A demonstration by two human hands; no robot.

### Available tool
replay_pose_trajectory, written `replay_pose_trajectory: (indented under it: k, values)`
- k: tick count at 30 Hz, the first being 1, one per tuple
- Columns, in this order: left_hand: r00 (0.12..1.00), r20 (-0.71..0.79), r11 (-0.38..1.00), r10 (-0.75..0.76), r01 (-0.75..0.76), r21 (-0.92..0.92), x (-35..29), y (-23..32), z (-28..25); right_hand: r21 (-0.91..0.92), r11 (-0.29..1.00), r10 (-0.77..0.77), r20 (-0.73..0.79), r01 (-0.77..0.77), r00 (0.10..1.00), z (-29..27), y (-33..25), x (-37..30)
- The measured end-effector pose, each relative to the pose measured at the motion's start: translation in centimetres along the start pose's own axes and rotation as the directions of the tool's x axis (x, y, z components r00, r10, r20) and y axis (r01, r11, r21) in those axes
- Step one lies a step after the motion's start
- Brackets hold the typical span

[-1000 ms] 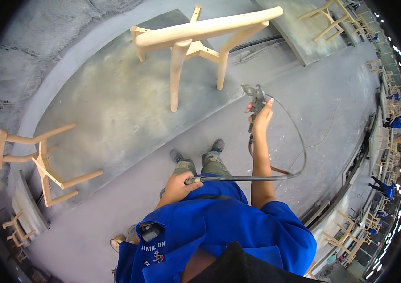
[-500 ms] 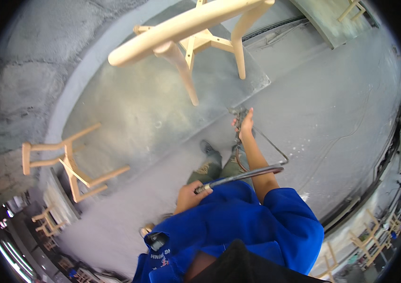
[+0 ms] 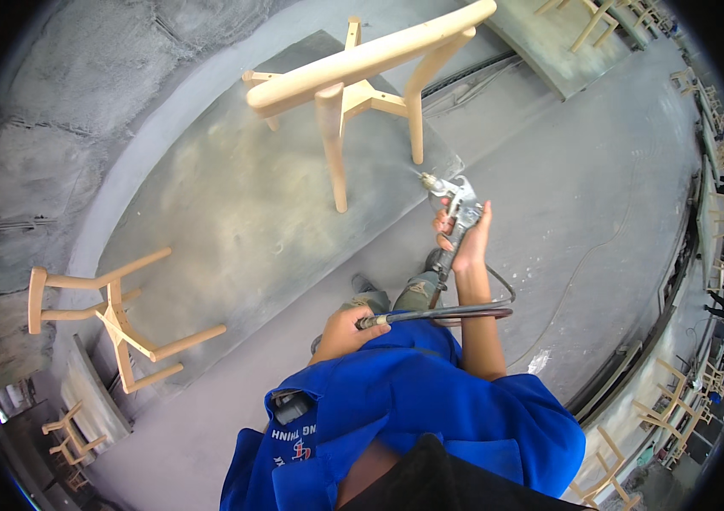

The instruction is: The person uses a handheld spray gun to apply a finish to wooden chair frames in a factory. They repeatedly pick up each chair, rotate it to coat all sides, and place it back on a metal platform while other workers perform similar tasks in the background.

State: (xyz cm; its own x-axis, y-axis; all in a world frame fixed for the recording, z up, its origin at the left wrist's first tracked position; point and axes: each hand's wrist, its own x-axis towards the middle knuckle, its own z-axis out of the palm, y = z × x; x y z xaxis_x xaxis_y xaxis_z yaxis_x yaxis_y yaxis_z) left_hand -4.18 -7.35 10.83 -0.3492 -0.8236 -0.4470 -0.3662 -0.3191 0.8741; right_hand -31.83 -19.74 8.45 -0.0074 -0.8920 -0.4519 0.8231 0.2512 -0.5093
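Note a broad grey board [image 3: 234, 230] bearing a pale wooden chair frame [image 3: 370, 64] with a smooth curved rail [image 3: 336, 75]. Find a dark hose [image 3: 430, 315] bent in a loop, clasped in the left hand [image 3: 345, 331] near a pale band [image 3: 383, 320]. See the spray gun [image 3: 460, 211] in the right hand [image 3: 472, 244], with fingers [image 3: 442, 223] curled around its grip and the nozzle [image 3: 427, 180] ahead of them, turned toward the chair frame. Record a scuffed, silvery-grey metal body, darker at the grip, with a dull brassy nozzle tip.
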Motion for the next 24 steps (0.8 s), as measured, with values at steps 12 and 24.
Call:
replay_pose_trajectory:
  k: [12, 24]
  values:
    - [0.963, 0.200, 0.957, 0.179, -0.123, -0.264, 1.3, 0.1, -3.0, -0.626, 0.672, -0.197, 0.364, 0.396, 0.910, 17.8, -6.7, -13.5]
    - [0.946, 0.210, 0.961, 0.247, -0.211, -0.178, 1.2, 0.4, -3.5, -0.876, 0.006, -0.708, 0.337, 0.483, 0.620, 21.2, -16.1, -12.3]
